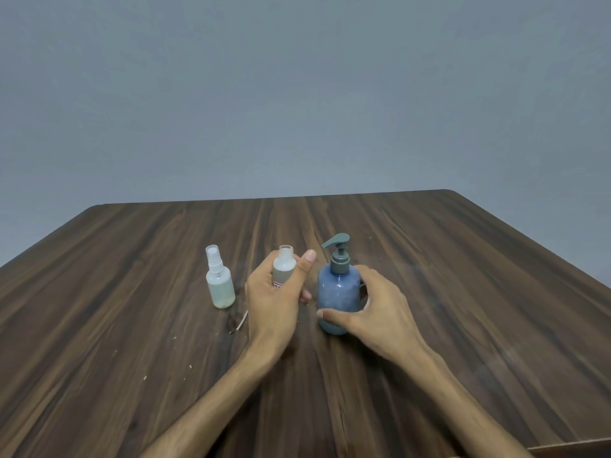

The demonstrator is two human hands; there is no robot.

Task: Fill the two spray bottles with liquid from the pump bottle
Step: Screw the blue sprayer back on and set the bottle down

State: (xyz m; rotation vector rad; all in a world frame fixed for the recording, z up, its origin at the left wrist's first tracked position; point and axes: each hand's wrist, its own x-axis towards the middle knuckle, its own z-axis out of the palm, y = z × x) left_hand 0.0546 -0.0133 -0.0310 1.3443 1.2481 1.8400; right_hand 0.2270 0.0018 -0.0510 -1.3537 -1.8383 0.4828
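A blue pump bottle [338,292] with a grey pump head stands upright at the table's middle. My right hand [377,309] grips its body from the right, thumb across the lower front. Just left of it, my left hand [274,295] holds a small translucent spray bottle [284,269] whose neck is open, with no spray top on it. A second small spray bottle [219,280], with its white spray top and clear cap on, stands further left and holds pale liquid in its lower half.
The wooden table [463,292] spreads wide around the bottles. A thin white dip tube [242,321] lies on it just left of my left wrist, its upper end hidden by the hand. Small pale crumbs dot the wood at front left. A grey wall rises behind.
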